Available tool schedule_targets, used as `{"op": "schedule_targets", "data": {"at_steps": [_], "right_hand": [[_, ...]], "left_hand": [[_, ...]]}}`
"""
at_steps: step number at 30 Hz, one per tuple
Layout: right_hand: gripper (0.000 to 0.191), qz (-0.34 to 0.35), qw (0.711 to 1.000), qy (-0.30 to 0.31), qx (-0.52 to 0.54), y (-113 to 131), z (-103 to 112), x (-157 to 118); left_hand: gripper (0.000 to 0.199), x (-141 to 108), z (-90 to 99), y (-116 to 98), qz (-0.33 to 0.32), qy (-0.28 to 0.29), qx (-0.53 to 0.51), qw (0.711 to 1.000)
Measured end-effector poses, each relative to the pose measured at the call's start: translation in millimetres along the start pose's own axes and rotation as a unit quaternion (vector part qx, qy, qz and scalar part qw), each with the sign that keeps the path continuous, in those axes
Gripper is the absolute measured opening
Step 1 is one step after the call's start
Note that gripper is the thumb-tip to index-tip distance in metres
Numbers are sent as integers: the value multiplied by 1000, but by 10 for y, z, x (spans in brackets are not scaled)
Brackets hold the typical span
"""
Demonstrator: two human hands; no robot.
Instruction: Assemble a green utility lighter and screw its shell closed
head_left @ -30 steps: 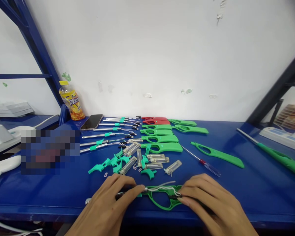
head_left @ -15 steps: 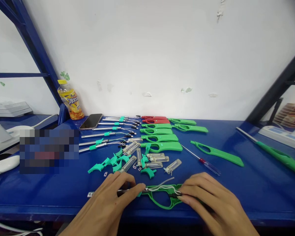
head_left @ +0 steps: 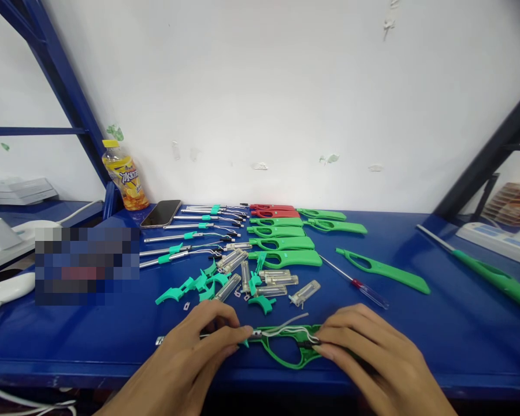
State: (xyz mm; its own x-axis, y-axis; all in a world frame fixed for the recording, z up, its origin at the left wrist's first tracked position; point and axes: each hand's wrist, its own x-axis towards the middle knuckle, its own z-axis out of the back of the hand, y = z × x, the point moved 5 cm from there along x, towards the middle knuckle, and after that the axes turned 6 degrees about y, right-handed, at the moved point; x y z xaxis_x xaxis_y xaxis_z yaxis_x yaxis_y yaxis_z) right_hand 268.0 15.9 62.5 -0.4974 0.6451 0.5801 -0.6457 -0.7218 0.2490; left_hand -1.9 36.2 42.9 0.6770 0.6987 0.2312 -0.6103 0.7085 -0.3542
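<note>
At the table's front edge lies an open green lighter handle half [head_left: 295, 365] with a ring-shaped trigger opening. My left hand [head_left: 195, 355] is closed on a metal lighter tube [head_left: 257, 334], thumb and fingers near its inner end; most of the tube is hidden under the hand. White wires [head_left: 281, 331] run from the tube across the handle half to a small black part [head_left: 312, 341]. Pinched at that part and the handle's right portion is my right hand [head_left: 368, 349], covering the handle's far end. A teal edge [head_left: 245, 343] shows below my left thumb.
Beyond my hands lie teal triggers [head_left: 170, 296], clear fuel tanks [head_left: 305, 292] and several metal tubes with wires [head_left: 179, 237]. Green handle halves [head_left: 286, 259], red ones [head_left: 273, 208], a screwdriver [head_left: 372, 293] and an assembled lighter [head_left: 494, 277] lie further out. A bottle [head_left: 127, 179] and phone [head_left: 161, 214] stand back left.
My left thumb and fingers have shifted slightly left and changed their grip along the tube. My right hand and the handle half stay nearly where they were.
</note>
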Motion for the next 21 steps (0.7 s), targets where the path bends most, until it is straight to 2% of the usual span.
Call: {"op": "schedule_targets", "data": {"at_steps": [4, 10, 18, 21], "right_hand": [[19, -2, 1000, -2, -2, 14, 9, 2], [18, -8, 1000, 5, 4, -9, -6, 13], [17, -13, 1000, 5, 3, -9, -14, 3], [16, -17, 1000, 8, 6, -21, -30, -7]], "left_hand": [[39, 26, 31, -40, -8, -30, -16, 999], [33, 78, 5, -44, -34, -78, -4, 996], [28, 106, 64, -121, -11, -85, 29, 996], [27, 136, 146, -182, -4, -127, 60, 990]]}}
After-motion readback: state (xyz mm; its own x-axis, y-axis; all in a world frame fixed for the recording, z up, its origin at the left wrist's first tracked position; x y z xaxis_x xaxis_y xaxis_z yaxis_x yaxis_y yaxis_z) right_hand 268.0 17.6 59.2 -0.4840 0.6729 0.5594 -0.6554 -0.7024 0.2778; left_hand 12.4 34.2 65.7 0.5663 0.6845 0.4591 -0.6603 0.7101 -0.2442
